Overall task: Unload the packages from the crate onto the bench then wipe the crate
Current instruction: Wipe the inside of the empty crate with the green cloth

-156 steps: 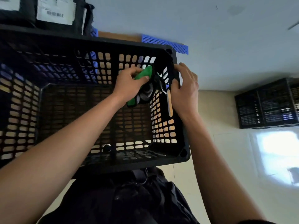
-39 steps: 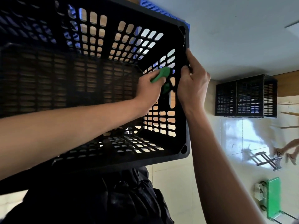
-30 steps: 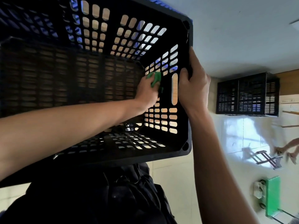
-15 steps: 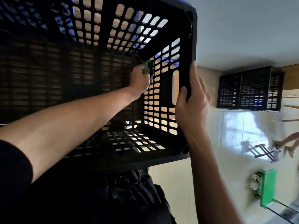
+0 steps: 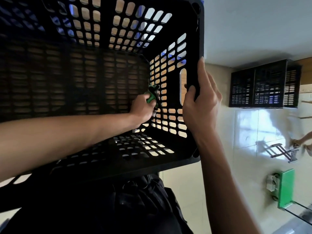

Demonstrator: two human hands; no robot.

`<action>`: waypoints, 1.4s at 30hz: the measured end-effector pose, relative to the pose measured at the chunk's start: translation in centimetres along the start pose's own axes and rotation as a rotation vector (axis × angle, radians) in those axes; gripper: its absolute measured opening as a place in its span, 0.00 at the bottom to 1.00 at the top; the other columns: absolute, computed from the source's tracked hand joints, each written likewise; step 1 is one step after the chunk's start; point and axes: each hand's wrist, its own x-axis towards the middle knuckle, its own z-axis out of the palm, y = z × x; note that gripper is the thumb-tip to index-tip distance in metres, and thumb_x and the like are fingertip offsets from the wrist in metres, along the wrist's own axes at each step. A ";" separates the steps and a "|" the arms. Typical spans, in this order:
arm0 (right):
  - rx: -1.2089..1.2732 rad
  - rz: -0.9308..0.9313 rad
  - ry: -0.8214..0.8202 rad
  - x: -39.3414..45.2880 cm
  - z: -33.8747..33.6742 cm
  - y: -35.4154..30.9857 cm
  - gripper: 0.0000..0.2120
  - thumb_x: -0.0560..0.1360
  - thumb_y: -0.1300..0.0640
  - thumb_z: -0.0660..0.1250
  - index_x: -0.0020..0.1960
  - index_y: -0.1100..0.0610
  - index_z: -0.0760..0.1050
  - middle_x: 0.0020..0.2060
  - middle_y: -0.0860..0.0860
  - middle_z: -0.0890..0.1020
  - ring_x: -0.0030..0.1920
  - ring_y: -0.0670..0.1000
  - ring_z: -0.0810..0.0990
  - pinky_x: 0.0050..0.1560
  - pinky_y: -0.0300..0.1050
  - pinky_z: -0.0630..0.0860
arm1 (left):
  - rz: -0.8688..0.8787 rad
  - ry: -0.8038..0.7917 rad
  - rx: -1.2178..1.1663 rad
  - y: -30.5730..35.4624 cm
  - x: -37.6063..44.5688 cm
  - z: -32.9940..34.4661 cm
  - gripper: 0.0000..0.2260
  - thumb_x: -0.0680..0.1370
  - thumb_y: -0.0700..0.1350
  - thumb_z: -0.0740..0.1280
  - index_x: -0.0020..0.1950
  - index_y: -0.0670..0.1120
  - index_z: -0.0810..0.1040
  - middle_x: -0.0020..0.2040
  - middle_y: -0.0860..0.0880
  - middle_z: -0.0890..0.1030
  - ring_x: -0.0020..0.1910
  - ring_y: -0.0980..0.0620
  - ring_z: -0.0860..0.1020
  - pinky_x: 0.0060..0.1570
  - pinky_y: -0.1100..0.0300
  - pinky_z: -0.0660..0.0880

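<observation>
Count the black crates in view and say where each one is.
2, maybe more. One crate is up close, gripped at its rim by the right hand. A dark crate stack sits farther right; its unit count is unclear.

Two hands are in view: the left hand (image 5: 143,109) inside one black crate (image 5: 177,27), holding one green cloth (image 5: 152,94), and the right hand (image 5: 200,105) gripping that crate's right rim. Far right against the wall stands a row of black crates (image 5: 265,85), seemingly three, though the divisions are hard to tell. Near right on the floor sit one green cart (image 5: 285,188) and one folded metal trolley (image 5: 283,152).
</observation>
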 end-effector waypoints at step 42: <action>0.085 0.043 -0.011 0.0 0.2 0.3 0.33 0.75 0.71 0.58 0.79 0.58 0.65 0.56 0.51 0.81 0.45 0.53 0.82 0.48 0.53 0.78 | 0.191 0.191 -0.272 6.4 3.7 -0.8 0.18 0.83 0.39 0.65 0.73 0.42 0.75 0.68 0.48 0.80 0.62 0.56 0.78 0.53 0.77 0.72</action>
